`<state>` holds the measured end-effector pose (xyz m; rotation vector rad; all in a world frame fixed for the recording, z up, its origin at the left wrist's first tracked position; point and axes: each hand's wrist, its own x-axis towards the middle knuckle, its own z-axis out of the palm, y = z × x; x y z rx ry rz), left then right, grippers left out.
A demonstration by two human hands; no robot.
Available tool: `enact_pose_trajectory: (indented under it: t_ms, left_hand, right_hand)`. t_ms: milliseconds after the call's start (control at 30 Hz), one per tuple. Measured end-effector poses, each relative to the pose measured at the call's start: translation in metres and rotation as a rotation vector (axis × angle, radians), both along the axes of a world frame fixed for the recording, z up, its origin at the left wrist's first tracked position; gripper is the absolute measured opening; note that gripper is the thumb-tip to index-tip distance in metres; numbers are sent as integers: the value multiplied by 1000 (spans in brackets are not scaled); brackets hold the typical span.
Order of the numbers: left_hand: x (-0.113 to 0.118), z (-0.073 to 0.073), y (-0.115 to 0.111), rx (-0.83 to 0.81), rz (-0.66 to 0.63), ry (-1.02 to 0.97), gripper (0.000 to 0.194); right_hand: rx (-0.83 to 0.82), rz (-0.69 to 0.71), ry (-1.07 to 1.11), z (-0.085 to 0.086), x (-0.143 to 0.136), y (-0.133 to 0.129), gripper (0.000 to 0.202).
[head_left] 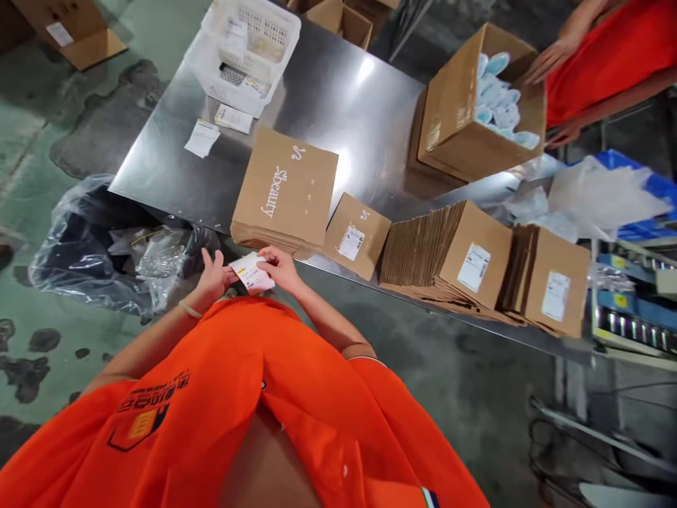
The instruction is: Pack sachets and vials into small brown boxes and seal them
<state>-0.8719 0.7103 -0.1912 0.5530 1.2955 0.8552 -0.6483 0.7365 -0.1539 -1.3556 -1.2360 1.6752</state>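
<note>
A white shipping label (252, 273) with a yellow mark and printed text is in front of my waist, just off the table's near edge. My right hand (281, 269) pinches its right side between thumb and fingers. At the label's left edge is my left hand (212, 277), with the thumb and a finger spread apart and other fingertips touching or partly behind the label. Just beyond my hands lies a stack of flat brown cartons (288, 187) printed "beauty". Beside it on the right, a smaller carton (358, 236) bears a white label.
Rows of labelled folded cartons (423, 247) line the steel table's (364, 106) near edge. A white basket (288, 42) and label stacks (202, 138) stand far left. A lined bin (58, 261) is at left. A co-worker's hand (555, 58) touches an open box (449, 106) of wrapped items.
</note>
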Motion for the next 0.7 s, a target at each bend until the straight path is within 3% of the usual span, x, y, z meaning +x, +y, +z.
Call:
enact_pose_trajectory:
  t_ms: [133,300,467,533,600,700]
  left_hand:
    - [25,15,-9,102,-18,1,124]
    - [37,26,17,174,-84,94,82]
    - [44,31,41,200,-151,128,67]
    - [48,31,43,157,-240,84,62]
    - [54,30,42,87,-305,14,63]
    - [66,26,39,0,-266,-83,71]
  right_hand:
    - [13,-30,-56,4,-12,7,21]
    - [124,-104,-143,-1,-8,3,13]
    - [437,-152,-413,8,15,4,16]
    - [518,-223,-505,18,29,27,17]
    - [539,-307,-561,29,44,67,16]
    - [500,-376,-595,35,62,143,13]
